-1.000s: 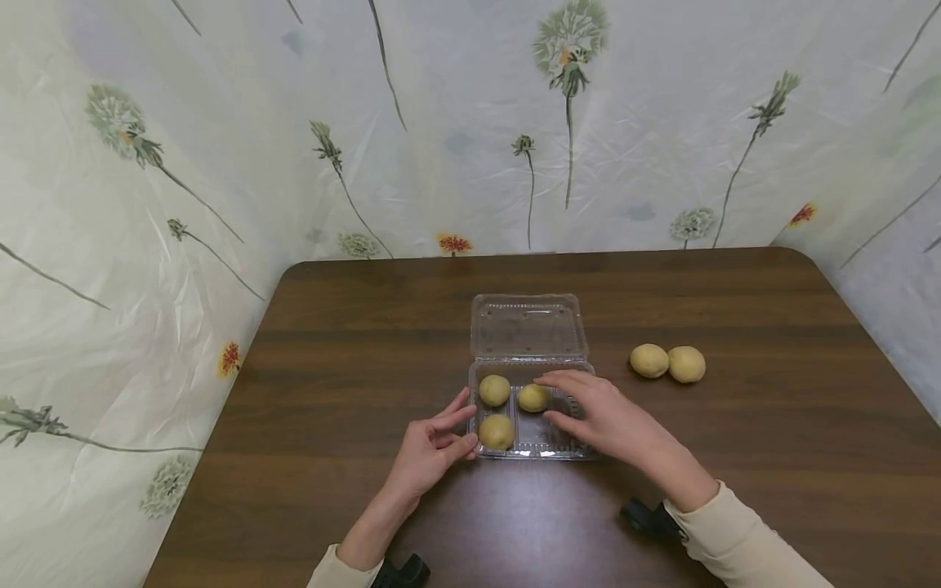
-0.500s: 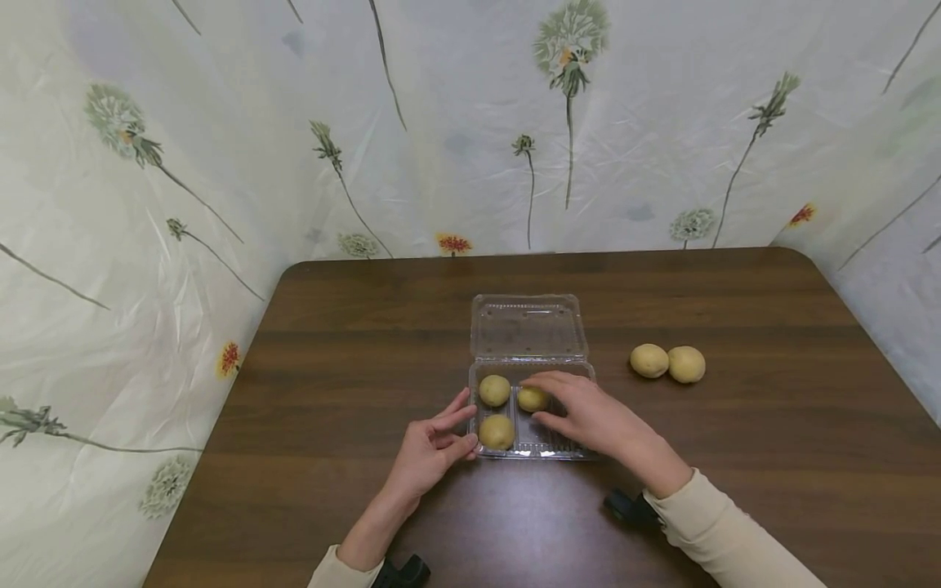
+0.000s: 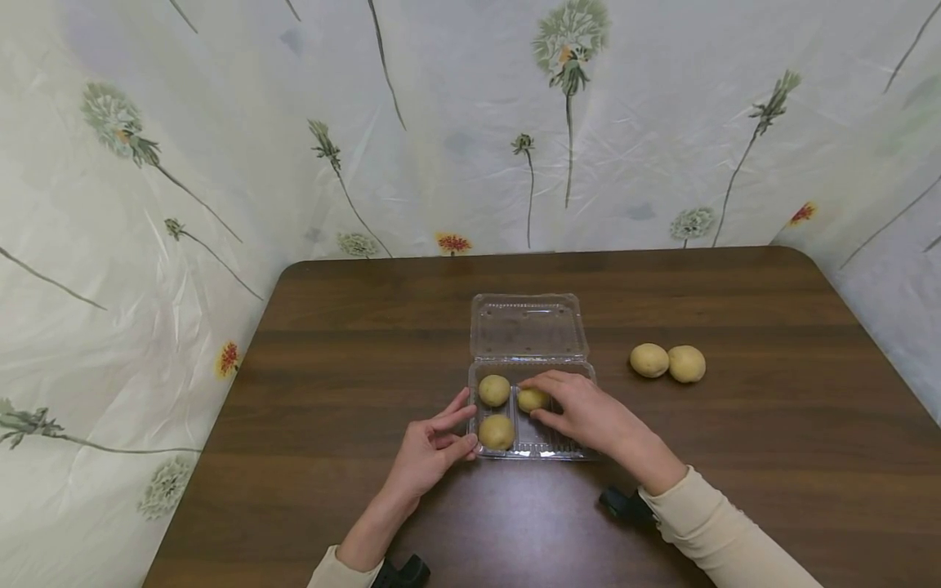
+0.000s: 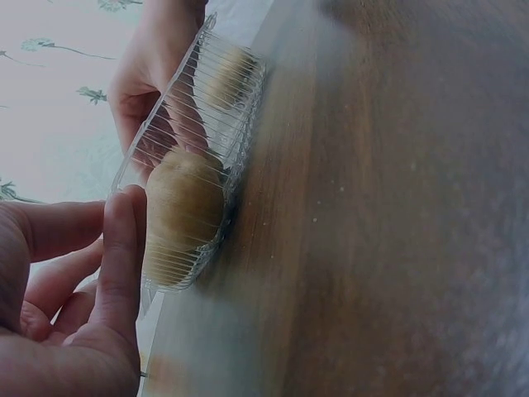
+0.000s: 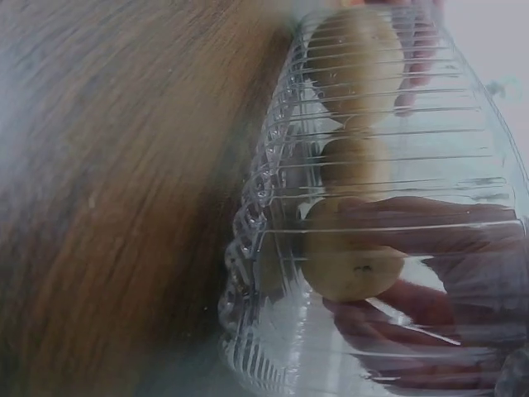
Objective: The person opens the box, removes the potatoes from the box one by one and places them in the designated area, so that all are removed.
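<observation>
A clear plastic clamshell container (image 3: 529, 450) lies on the table with its lid (image 3: 525, 327) folded back. Its left half holds two potatoes, one at the back (image 3: 494, 390) and one at the front (image 3: 497, 432). A third potato (image 3: 529, 399) sits at the back, right of the divider. My right hand (image 3: 599, 420) reaches over the container's right side and grips that third potato between thumb and fingers, partly covering it. My left hand (image 3: 426, 453) pinches the container's left rim; the left wrist view shows its thumb and fingers (image 4: 120, 248) at the edge.
Two more potatoes, one on the left (image 3: 649, 360) and one on the right (image 3: 687, 364), lie touching on the brown wooden table (image 3: 353, 343), right of the container. A flower-patterned sheet (image 3: 456, 122) hangs behind the table and along its sides.
My right hand has shifted a little left, and its thumb and fingers have come in around the third potato. My left hand stays at the container's rim.
</observation>
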`<state>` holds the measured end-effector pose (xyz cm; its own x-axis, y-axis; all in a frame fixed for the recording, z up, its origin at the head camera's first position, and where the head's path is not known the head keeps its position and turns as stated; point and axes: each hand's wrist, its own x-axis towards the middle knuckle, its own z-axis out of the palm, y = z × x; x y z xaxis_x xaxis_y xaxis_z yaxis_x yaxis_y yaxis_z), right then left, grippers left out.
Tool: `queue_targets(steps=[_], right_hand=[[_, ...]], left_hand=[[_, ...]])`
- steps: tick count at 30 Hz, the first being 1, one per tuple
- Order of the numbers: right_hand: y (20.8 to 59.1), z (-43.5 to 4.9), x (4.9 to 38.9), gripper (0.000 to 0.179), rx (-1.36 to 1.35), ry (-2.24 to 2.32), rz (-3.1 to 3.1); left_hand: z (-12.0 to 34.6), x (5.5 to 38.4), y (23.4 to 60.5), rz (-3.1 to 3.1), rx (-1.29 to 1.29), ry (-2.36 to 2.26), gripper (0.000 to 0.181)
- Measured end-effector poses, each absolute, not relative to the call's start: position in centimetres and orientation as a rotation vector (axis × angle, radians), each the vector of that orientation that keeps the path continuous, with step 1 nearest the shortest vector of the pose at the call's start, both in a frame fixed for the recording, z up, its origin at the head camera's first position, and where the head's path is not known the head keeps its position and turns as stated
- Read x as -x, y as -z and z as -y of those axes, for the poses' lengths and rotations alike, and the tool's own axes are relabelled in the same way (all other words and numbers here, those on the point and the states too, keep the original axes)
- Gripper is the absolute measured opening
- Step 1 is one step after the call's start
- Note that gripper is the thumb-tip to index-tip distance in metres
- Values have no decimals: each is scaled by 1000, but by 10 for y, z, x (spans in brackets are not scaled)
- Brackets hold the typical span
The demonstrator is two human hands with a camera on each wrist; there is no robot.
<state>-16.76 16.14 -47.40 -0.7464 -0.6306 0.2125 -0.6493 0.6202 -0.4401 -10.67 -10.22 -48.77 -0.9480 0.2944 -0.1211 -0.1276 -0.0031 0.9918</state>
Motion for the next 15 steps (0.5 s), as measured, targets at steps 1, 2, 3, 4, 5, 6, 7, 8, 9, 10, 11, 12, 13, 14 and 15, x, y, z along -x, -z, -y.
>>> queue_targets(steps=[1, 2, 3, 4, 5, 6, 7, 8, 9, 10, 11, 12, 13, 14, 15], right_hand=[[474, -162, 168, 37, -1106, -788, 2794], [474, -162, 168, 37, -1106, -794, 2793], [474, -162, 168, 37, -1106, -800, 2793], [474, -162, 168, 37, -1107, -806, 2792], [474, -162, 168, 37, -1108, -811, 2790], [474, -163, 168, 37, -1109, -814, 2786], [474, -163, 167, 36, -1111, -819, 2783], [474, -163, 167, 36, -1113, -825, 2779], [473, -164, 167, 36, -1117, -834, 2773], [473, -164, 166, 35, -1119, -844, 2766], [472, -165, 166, 35, -1119, -853, 2759], [472, -165, 166, 35, -1116, -863, 2752], [472, -166, 165, 35, -1110, -878, 2746], [471, -167, 165, 35, -1103, -900, 2737], [470, -168, 165, 35, -1096, -923, 2727]], left_hand=[[102, 107, 488, -1984, -175, -2029, 47], [102, 106, 488, -1986, -177, -2029, 47], [102, 106, 488, -1987, -178, -2031, 47], [102, 106, 488, -1986, -182, -2033, 47], [102, 106, 488, -1986, -183, -2034, 47], [102, 106, 488, -1986, -185, -2036, 47], [102, 106, 488, -1986, -190, -2036, 47], [102, 106, 488, -1986, -188, -2035, 47], [102, 106, 488, -1985, -186, -2035, 47], [102, 107, 488, -1984, -185, -2035, 47], [102, 107, 488, -1985, -185, -2035, 47], [102, 107, 489, -1986, -187, -2034, 47], [102, 107, 489, -1988, -185, -2032, 47], [102, 107, 489, -1987, -181, -2032, 47], [102, 107, 489, -1989, -182, -2031, 47]])
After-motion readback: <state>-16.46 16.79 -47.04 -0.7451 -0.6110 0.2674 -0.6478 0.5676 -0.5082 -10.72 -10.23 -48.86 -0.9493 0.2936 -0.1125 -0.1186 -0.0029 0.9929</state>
